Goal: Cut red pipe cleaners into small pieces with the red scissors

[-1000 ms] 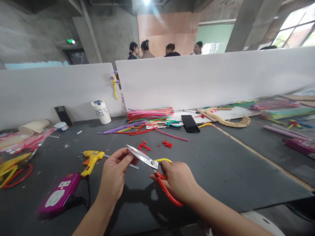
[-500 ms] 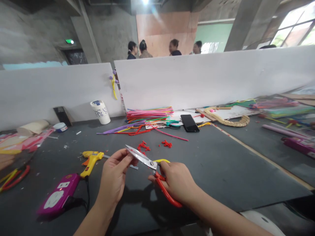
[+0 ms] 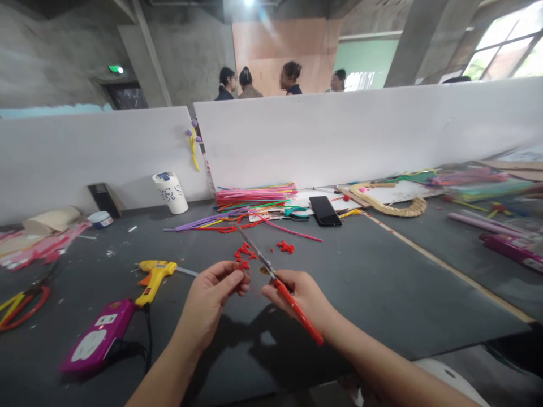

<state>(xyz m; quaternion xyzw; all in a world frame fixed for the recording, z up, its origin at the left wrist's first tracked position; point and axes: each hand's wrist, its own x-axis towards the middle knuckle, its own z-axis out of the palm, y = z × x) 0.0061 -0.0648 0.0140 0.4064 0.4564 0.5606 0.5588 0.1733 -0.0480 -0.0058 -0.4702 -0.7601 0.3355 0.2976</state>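
My right hand (image 3: 303,299) grips red-handled scissors (image 3: 280,285), blades pointing up and away over the dark table (image 3: 382,282). My left hand (image 3: 212,302) is pinched beside the blades, thumb and forefinger closed on a small red piece (image 3: 244,265) that is hard to make out. Red cut scraps (image 3: 286,246) lie just beyond the scissors. Farther back sits a pile of coloured pipe cleaners (image 3: 254,198).
A yellow glue gun (image 3: 155,274) and a purple power strip (image 3: 97,336) lie at left. A white cup (image 3: 169,192), a black phone (image 3: 324,210) and teal pliers (image 3: 297,212) stand near white partition boards (image 3: 339,135). Several people stand beyond them.
The scissors turned from flat and broadside to edge-on, and the blades rose toward the red scraps. My left hand moved from the blade tip to a pinch beside the blades.
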